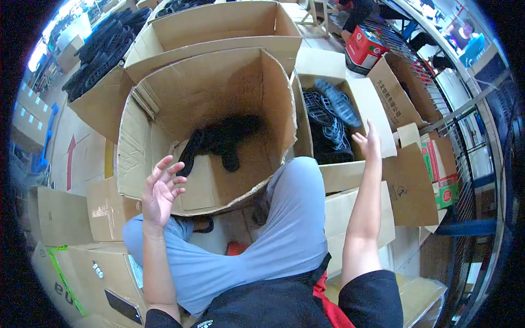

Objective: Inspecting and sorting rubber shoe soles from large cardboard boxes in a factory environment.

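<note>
My left hand point(159, 195) is raised palm-up with fingers spread, over the near left rim of a large cardboard box point(191, 76). Inside that box lies a small heap of black pieces point(221, 136), too dark to make out singly. My right hand point(370, 143) hovers at the right edge of a smaller carton point(376, 104), its fingers apart and nothing in them. That carton holds several dark shoe soles point(322, 112) with an open lattice pattern, and a greyish, shiny sole point(338, 103) lies on top.
Behind the large box stands another open carton point(219, 24); black soles point(106, 49) are piled high at the left. A red box point(365, 48) and a metal rack point(465, 158) border the right side. A dark phone point(122, 306) rests on a carton at lower left.
</note>
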Available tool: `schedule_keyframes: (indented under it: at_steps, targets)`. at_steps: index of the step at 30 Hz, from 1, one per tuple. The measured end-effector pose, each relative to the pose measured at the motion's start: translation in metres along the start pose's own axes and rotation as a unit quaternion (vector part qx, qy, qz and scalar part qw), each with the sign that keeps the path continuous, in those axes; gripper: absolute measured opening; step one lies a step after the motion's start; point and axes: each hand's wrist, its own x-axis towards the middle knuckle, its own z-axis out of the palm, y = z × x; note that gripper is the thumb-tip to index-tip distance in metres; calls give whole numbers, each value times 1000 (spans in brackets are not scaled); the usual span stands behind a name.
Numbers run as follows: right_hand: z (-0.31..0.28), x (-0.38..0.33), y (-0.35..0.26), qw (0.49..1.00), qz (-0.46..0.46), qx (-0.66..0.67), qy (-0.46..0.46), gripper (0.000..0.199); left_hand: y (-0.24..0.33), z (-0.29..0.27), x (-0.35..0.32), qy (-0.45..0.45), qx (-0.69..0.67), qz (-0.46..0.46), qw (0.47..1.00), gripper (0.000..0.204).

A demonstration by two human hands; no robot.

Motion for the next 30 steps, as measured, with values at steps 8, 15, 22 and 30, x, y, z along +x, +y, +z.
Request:
schedule_keyframes:
  at_steps: [8,15,22,30]
  targets:
    - [133,-200,-44,856,-469,87,-200,26,19,-17,62,64,138,45,987,46]
    - [320,-201,101,664,-519,-410,-348,16,22,-52,59,171,36,39,984,40]
    - [380,-99,349,684,-262,-548,-405,57,45,-72,43,273,-161,78,945,33]
    - [400,-98,437,794,-134,-476,-354,90,49,-69,38,246,-307,-22,919,41]
